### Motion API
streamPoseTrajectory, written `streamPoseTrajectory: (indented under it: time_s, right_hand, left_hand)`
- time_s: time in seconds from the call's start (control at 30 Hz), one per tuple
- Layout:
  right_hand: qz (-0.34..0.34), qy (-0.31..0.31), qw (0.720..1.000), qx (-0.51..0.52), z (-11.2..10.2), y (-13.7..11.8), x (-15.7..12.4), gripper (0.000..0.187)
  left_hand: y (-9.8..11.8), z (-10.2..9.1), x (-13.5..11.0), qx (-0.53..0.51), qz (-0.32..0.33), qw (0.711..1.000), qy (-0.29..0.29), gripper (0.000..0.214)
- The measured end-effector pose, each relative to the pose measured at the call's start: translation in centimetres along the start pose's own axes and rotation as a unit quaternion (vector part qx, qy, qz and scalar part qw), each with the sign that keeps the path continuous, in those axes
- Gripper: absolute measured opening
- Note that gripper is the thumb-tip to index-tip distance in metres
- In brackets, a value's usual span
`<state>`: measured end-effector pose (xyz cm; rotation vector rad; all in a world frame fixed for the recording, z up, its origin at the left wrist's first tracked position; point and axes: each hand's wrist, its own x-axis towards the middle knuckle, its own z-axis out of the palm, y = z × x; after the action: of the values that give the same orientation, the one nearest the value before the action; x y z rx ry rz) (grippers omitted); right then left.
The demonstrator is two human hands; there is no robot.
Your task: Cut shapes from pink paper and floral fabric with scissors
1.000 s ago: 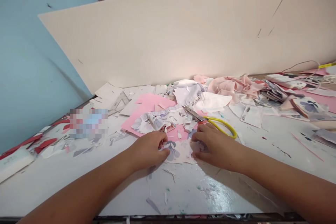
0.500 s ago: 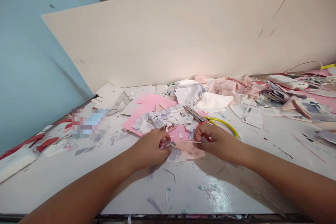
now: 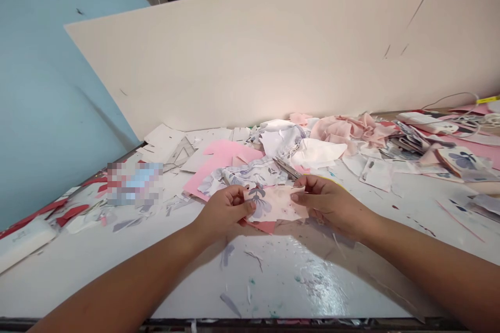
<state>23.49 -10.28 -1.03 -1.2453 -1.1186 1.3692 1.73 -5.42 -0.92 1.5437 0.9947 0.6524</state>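
Your left hand [image 3: 224, 210] and your right hand [image 3: 328, 203] both hold a pale pink flower-printed fabric piece [image 3: 277, 204], one at each short end, so the piece stays between them in the lower middle of the frame. Its long axis goes across the frame from left to right, and the grey flower is at the left end, near your left thumb. Steel scissors [image 3: 287, 168] lie just beyond your right hand, blades pointing to upper left, beside a pink sheet [image 3: 222, 158] on the worktop [image 3: 203, 291].
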Motion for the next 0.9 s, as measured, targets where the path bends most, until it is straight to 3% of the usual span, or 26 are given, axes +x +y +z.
streamPoseTrajectory:
  time_s: [0.23,0.63,0.9]
  right_hand:
    - [0.012,-0.044,0.999,0.03,0.46,-0.16,0.1,0.027]
    - [0.006,-0.022,1.0,0.02,0.4,0.14,0.14,0.029]
    - [0.012,-0.047,0.999,0.003,0.65,-0.01,0.17,0.021]
  left_hand:
    - [0.12,-0.05,-0.24,0.015,-0.012,1.0,0.013,0.025]
    - [-0.38,-0.32,0.0,0.006,-0.016,1.0,-0.016,0.026]
    - [-0.69,-0.27,0.15,-0.019,-0.016,0.999,-0.033,0.025]
